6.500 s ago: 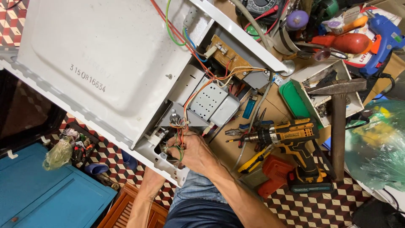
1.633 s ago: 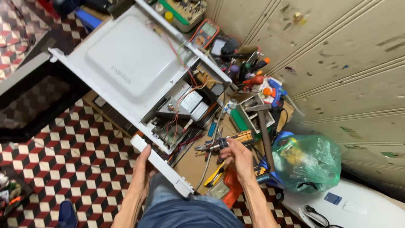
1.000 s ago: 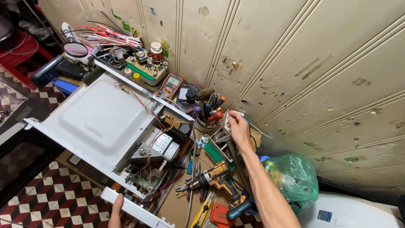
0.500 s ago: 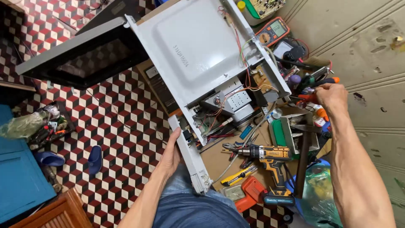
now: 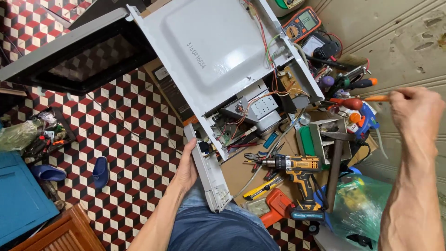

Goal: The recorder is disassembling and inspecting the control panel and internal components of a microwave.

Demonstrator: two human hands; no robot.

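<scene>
An opened white microwave oven [image 5: 218,51] lies on its side with its wiring and circuit parts [image 5: 251,111] exposed and its dark door [image 5: 79,60] swung out to the left. My left hand [image 5: 186,168] rests flat against the white front control panel [image 5: 209,174] at the oven's lower end. My right hand [image 5: 416,111] is raised at the right, fingers closed on a thin orange-handled tool [image 5: 377,98], probably a screwdriver, that points left.
A yellow and black cordless drill [image 5: 297,172], pliers, a hammer [image 5: 335,158], a multimeter [image 5: 302,23], screwdrivers and a green plastic bag [image 5: 357,204] crowd the cardboard at right. Blue slippers [image 5: 100,171] and a blue box [image 5: 18,200] sit on the checkered floor at left.
My right hand has risen from the tool pile at the right with the orange-handled tool in it. My left hand stays on the panel. The view has tilted.
</scene>
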